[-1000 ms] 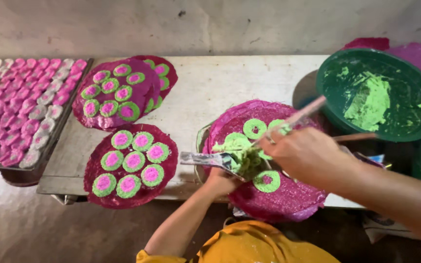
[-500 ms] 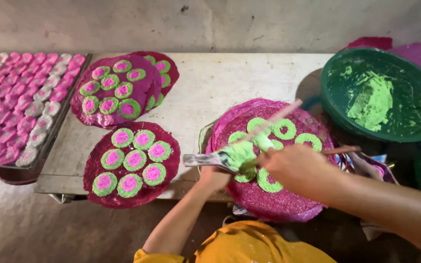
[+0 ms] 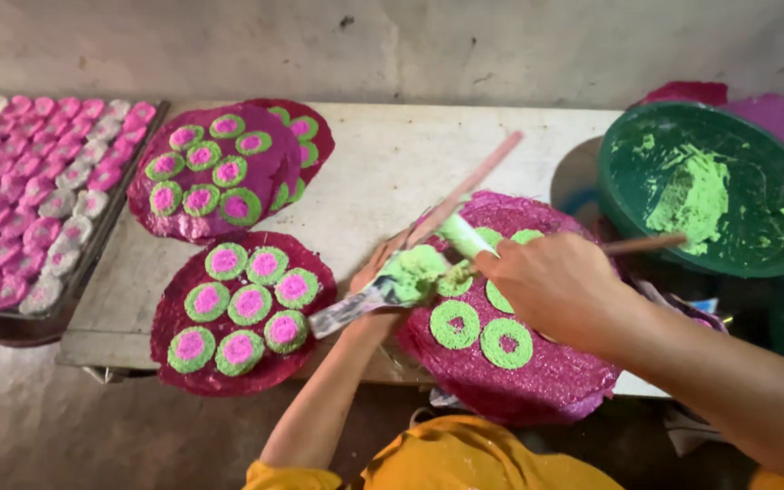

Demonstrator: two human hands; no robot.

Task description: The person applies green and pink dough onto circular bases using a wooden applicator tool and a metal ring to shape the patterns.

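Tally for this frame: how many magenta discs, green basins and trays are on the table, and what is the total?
Magenta discs: 4 (one is mostly hidden under another at the back)
Green basins: 2 (one is cut off at the right edge)
Tray of pink pieces: 1
Total: 7

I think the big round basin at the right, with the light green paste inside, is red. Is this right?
Not quite. The head view shows that the big round basin at the right is dark green, not red. It does hold light green paste, as you said.
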